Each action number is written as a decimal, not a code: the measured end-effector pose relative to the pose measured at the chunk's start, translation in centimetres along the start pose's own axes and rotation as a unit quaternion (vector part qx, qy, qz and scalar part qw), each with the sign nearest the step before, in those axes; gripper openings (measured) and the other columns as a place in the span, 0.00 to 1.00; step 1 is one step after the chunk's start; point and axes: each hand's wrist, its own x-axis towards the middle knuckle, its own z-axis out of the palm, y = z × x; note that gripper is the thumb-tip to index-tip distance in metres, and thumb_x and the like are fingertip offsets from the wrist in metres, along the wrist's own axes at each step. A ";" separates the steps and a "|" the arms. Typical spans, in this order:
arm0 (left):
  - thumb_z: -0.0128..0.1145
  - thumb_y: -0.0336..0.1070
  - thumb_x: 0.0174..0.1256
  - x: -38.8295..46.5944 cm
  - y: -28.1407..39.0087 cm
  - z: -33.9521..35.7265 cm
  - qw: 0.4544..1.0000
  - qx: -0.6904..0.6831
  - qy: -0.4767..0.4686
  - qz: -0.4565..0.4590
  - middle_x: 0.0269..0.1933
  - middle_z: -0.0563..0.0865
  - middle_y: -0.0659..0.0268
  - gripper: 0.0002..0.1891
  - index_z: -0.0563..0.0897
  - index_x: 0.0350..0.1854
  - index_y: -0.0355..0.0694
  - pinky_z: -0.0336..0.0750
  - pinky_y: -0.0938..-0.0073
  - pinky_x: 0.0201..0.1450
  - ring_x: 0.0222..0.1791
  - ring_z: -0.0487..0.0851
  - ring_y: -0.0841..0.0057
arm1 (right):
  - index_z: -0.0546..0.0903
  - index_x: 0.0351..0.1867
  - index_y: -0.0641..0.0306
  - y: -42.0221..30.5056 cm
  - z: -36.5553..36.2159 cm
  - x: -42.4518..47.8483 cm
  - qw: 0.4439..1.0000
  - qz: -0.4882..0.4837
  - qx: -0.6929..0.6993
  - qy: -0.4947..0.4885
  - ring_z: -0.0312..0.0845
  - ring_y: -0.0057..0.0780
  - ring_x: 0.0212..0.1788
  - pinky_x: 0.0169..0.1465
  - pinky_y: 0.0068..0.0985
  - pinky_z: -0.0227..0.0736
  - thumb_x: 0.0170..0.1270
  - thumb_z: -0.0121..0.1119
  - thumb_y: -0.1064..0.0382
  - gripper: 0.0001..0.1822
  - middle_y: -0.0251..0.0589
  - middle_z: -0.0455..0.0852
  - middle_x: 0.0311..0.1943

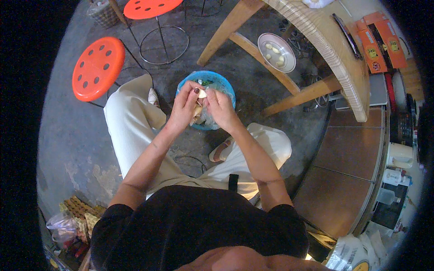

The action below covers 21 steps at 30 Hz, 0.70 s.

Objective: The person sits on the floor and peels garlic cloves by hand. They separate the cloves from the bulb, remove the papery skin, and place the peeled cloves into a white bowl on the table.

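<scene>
A pale garlic clove is pinched between the fingertips of my left hand and my right hand. Below the clove hangs a loose piece of tan, papery skin. Both hands are above a blue plastic basin standing on the floor between my feet. Clear plastic film and some green scraps show inside the basin, partly hidden by my hands. Right of the basin, a white bowl contains several peeled garlic cloves.
Orange round stools stand at the left. A wooden table with splayed legs is at the upper right, with orange boxes beyond its edge. A brown-tiled counter runs along the right. Bags lie at the lower left.
</scene>
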 end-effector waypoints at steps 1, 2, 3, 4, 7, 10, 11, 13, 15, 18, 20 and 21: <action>0.43 0.35 0.80 0.0 0.0 0.1 1.000 -0.008 0.000 0.000 0.34 0.75 0.72 0.08 0.74 0.46 0.39 0.68 0.84 0.35 0.33 0.71 0.88 | 0.75 0.31 0.66 -0.3 -0.4 0.1 1.000 -0.014 -0.010 -0.002 0.75 0.38 0.24 0.33 0.35 0.69 0.78 0.44 0.55 0.19 0.42 0.77 0.21; 0.43 0.35 0.80 0.0 0.0 0.1 1.000 -0.015 0.001 0.000 0.33 0.75 0.72 0.07 0.74 0.46 0.39 0.68 0.84 0.35 0.33 0.71 0.88 | 0.75 0.32 0.66 -0.6 -0.8 0.2 0.999 -0.027 -0.020 -0.004 0.76 0.40 0.25 0.33 0.36 0.70 0.77 0.44 0.55 0.18 0.44 0.79 0.22; 0.44 0.35 0.80 0.0 0.0 0.1 1.000 -0.023 0.001 0.000 0.33 0.75 0.72 0.07 0.74 0.46 0.39 0.68 0.84 0.35 0.32 0.71 0.88 | 0.75 0.33 0.66 -1.1 -1.1 0.2 0.996 -0.050 -0.071 -0.007 0.77 0.44 0.26 0.34 0.37 0.70 0.77 0.45 0.56 0.17 0.46 0.80 0.23; 0.43 0.36 0.80 0.1 -0.3 0.0 1.000 -0.007 -0.006 -0.003 0.34 0.75 0.72 0.07 0.74 0.45 0.40 0.68 0.84 0.35 0.33 0.71 0.88 | 0.76 0.34 0.66 -1.5 -1.3 0.2 0.990 -0.072 -0.121 -0.009 0.79 0.47 0.28 0.34 0.39 0.70 0.76 0.45 0.57 0.16 0.49 0.81 0.24; 0.42 0.37 0.80 0.0 -0.5 0.0 0.999 0.030 -0.011 -0.008 0.34 0.74 0.73 0.07 0.72 0.44 0.40 0.68 0.84 0.36 0.33 0.70 0.87 | 0.76 0.35 0.67 -1.9 -1.4 0.1 0.980 -0.095 -0.173 -0.010 0.80 0.55 0.32 0.35 0.42 0.70 0.76 0.46 0.59 0.15 0.55 0.82 0.27; 0.43 0.33 0.80 -0.3 0.0 0.5 0.999 0.046 0.005 0.001 0.34 0.74 0.71 0.06 0.72 0.43 0.39 0.69 0.82 0.37 0.33 0.71 0.86 | 0.76 0.34 0.68 -1.7 -1.0 -0.2 0.987 -0.087 -0.137 0.001 0.80 0.52 0.30 0.35 0.41 0.70 0.76 0.46 0.58 0.16 0.53 0.82 0.26; 0.43 0.33 0.80 -0.3 0.1 0.6 0.999 0.050 0.003 0.005 0.34 0.74 0.71 0.06 0.72 0.43 0.39 0.69 0.82 0.37 0.33 0.71 0.86 | 0.76 0.33 0.68 -1.6 -0.8 -0.3 0.990 -0.083 -0.118 0.006 0.80 0.49 0.28 0.34 0.40 0.70 0.76 0.46 0.58 0.16 0.51 0.81 0.25; 0.42 0.33 0.80 -0.4 0.2 0.6 0.998 0.065 0.000 0.017 0.34 0.73 0.71 0.06 0.72 0.43 0.39 0.69 0.82 0.37 0.33 0.71 0.86 | 0.74 0.30 0.66 0.3 -0.3 -0.3 0.999 -0.022 -0.032 0.004 0.75 0.37 0.23 0.29 0.34 0.68 0.77 0.46 0.56 0.18 0.43 0.77 0.21; 0.42 0.32 0.80 -0.3 0.1 0.6 0.996 0.084 0.001 0.032 0.34 0.74 0.71 0.06 0.72 0.43 0.39 0.69 0.82 0.37 0.33 0.71 0.86 | 0.73 0.28 0.64 1.0 0.2 -0.4 0.994 0.048 0.094 0.002 0.68 0.27 0.19 0.25 0.27 0.64 0.78 0.45 0.54 0.20 0.35 0.72 0.19; 0.41 0.31 0.80 -0.4 0.0 0.7 0.996 0.076 0.014 0.047 0.35 0.74 0.71 0.06 0.72 0.43 0.39 0.69 0.82 0.38 0.33 0.71 0.86 | 0.71 0.26 0.59 0.3 0.5 -0.7 0.946 0.138 0.292 -0.027 0.59 0.17 0.18 0.22 0.19 0.57 0.79 0.44 0.53 0.20 0.27 0.66 0.18; 0.41 0.31 0.79 -0.5 -0.3 0.6 0.998 0.048 0.010 0.030 0.35 0.74 0.71 0.06 0.72 0.43 0.38 0.69 0.82 0.37 0.33 0.71 0.86 | 0.70 0.25 0.57 0.3 -0.1 -0.6 0.917 0.158 0.359 -0.076 0.56 0.15 0.17 0.21 0.16 0.54 0.79 0.43 0.54 0.20 0.25 0.64 0.18; 0.41 0.31 0.79 -0.6 -0.4 0.5 0.999 0.036 0.008 0.022 0.35 0.75 0.71 0.06 0.73 0.43 0.38 0.69 0.82 0.37 0.33 0.71 0.86 | 0.70 0.26 0.58 0.3 -0.5 -0.5 0.917 0.160 0.353 -0.098 0.57 0.16 0.17 0.21 0.17 0.55 0.79 0.43 0.54 0.20 0.26 0.66 0.18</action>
